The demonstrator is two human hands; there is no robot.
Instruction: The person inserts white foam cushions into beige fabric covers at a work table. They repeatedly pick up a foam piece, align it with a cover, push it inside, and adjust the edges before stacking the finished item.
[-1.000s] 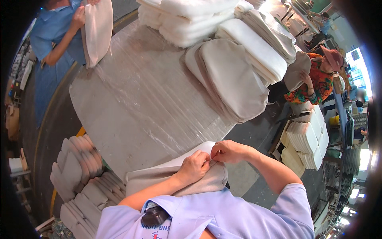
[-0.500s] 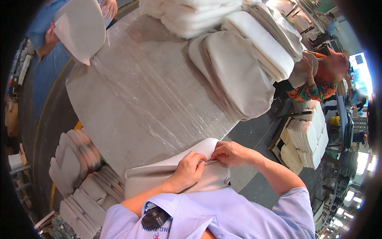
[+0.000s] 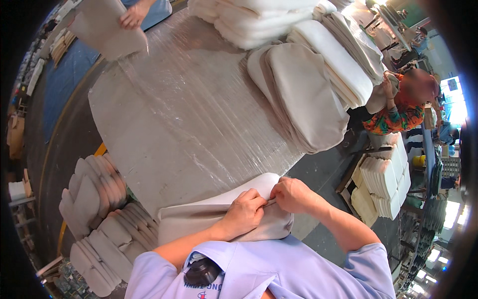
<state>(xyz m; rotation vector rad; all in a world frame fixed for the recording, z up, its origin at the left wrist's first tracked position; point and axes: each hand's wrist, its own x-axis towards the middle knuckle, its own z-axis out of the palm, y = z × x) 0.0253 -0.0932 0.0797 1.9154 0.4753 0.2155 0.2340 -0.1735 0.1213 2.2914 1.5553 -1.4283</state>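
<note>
Against the front of my body, at the near edge of the table, lies a beige fabric cover [image 3: 186,232] with a white padded piece [image 3: 236,193] showing along its far side. My left hand [image 3: 244,213] is closed, its fingertips pinching the cover's edge near the right end. Right beside it, my right hand [image 3: 295,195] is also closed and grips the same edge by the pad's corner. The two hands nearly touch. My fingers hide the exact spot they grip.
The table [image 3: 164,129] is wrapped in clear plastic. Beige covers [image 3: 311,99] and white pads [image 3: 259,25] are piled at its far right. Stacked beige pieces [image 3: 94,189] stand low at left. Across the table, a co-worker's hand [image 3: 133,16] holds a beige piece [image 3: 107,32].
My hands keep their grip on the cover's edge, with only a slight shift. The co-worker's beige piece has tilted, and a hand now lies on its side.
</note>
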